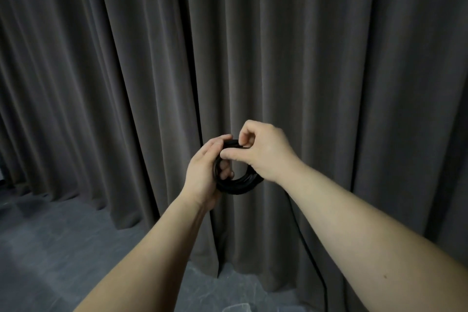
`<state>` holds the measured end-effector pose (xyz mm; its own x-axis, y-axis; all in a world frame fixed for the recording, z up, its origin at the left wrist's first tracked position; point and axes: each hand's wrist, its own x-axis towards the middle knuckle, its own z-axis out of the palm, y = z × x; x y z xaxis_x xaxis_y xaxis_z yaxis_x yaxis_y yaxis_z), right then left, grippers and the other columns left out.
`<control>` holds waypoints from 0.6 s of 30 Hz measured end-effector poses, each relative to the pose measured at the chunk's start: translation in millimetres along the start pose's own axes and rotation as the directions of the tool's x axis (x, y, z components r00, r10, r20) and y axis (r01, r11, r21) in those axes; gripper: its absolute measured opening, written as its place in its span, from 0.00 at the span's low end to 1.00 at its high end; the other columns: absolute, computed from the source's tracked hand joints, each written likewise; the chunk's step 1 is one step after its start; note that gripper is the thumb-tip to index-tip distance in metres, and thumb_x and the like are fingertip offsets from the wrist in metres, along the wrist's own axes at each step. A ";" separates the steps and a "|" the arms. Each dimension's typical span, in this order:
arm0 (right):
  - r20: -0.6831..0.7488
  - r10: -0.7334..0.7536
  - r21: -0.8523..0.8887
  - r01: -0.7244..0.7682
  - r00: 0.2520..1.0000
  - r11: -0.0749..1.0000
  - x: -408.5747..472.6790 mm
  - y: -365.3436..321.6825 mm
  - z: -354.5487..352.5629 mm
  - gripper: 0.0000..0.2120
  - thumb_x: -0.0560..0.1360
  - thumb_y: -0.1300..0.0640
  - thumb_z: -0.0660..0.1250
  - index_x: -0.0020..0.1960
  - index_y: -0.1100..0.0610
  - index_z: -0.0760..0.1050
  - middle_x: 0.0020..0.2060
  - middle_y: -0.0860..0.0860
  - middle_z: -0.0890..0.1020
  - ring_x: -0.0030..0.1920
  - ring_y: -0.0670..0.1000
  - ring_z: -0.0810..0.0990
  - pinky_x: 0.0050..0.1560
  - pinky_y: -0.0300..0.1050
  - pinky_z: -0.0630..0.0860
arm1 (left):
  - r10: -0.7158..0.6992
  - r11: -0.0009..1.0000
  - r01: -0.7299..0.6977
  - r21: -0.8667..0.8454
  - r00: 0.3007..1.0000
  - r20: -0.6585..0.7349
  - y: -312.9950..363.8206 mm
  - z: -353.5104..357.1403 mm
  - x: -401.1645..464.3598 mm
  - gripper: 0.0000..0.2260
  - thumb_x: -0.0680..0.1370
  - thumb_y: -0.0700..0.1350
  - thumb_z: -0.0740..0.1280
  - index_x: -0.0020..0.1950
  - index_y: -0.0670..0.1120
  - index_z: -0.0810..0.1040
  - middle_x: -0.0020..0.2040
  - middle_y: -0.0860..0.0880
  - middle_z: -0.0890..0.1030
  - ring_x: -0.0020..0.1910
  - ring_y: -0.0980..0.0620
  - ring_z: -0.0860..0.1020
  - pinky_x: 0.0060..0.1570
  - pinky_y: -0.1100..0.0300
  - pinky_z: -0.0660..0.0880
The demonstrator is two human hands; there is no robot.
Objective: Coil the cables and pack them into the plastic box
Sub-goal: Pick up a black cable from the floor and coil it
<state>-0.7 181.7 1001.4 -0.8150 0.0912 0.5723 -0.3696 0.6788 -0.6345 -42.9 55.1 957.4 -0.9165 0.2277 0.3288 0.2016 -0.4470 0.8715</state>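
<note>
Cable (238, 185), black and glossy, in a tight coil, left hand (202, 172) gripping, right hand (263, 152) pinching it.

A black cable (236, 182), wound into a small tight coil, held upright in midair, one loose strand trailing down

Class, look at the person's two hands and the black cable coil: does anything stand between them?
Nothing does: the left hand grips the black cable coil, and the right hand pinches its top.
</note>
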 end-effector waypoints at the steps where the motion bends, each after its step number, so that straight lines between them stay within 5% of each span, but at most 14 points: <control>1: -0.040 0.024 -0.015 -0.025 0.999 1.000 -1.6 1.4 0.8 0.21 0.60 0.43 0.79 0.36 0.54 0.70 0.28 0.45 0.74 0.30 0.46 0.71 0.33 0.44 0.70 | -0.031 0.999 0.031 -0.045 1.000 0.000 0.0 2.1 -1.1 0.13 0.82 0.47 0.59 0.58 0.42 0.79 0.27 0.50 0.69 0.24 0.56 0.64 0.31 0.61 0.66; 8: -0.115 0.124 -0.132 -0.139 0.986 0.981 -4.7 9.1 -3.2 0.25 0.60 0.37 0.76 0.34 0.55 0.69 0.28 0.46 0.73 0.29 0.47 0.70 0.27 0.41 0.64 | 0.023 0.998 -0.021 0.060 0.999 -0.035 -4.2 9.5 -3.2 0.11 0.82 0.48 0.61 0.56 0.43 0.79 0.27 0.52 0.66 0.25 0.56 0.62 0.30 0.62 0.65; 13: 0.074 0.074 0.308 -0.093 0.995 0.947 2.3 26.7 -9.7 0.07 0.70 0.62 0.72 0.36 0.54 0.78 0.27 0.47 0.76 0.28 0.45 0.72 0.33 0.41 0.70 | 0.056 0.997 -0.053 0.047 0.997 -0.060 -4.0 4.4 -0.3 0.10 0.81 0.48 0.62 0.52 0.46 0.80 0.28 0.50 0.68 0.26 0.55 0.63 0.30 0.60 0.64; 18: -0.098 0.136 0.395 -0.087 0.986 0.915 5.8 28.5 -4.6 0.09 0.69 0.60 0.75 0.34 0.54 0.76 0.25 0.48 0.76 0.26 0.45 0.73 0.29 0.40 0.70 | 0.074 0.990 -0.081 0.115 0.995 0.061 -7.8 8.4 -1.3 0.15 0.73 0.46 0.69 0.58 0.43 0.77 0.27 0.52 0.67 0.24 0.55 0.64 0.30 0.60 0.67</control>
<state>-13.9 205.0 989.0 -0.8099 0.2538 0.5288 -0.4435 0.3251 -0.8353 -40.4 65.6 953.2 -0.8764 0.2463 0.4139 0.3133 -0.3612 0.8783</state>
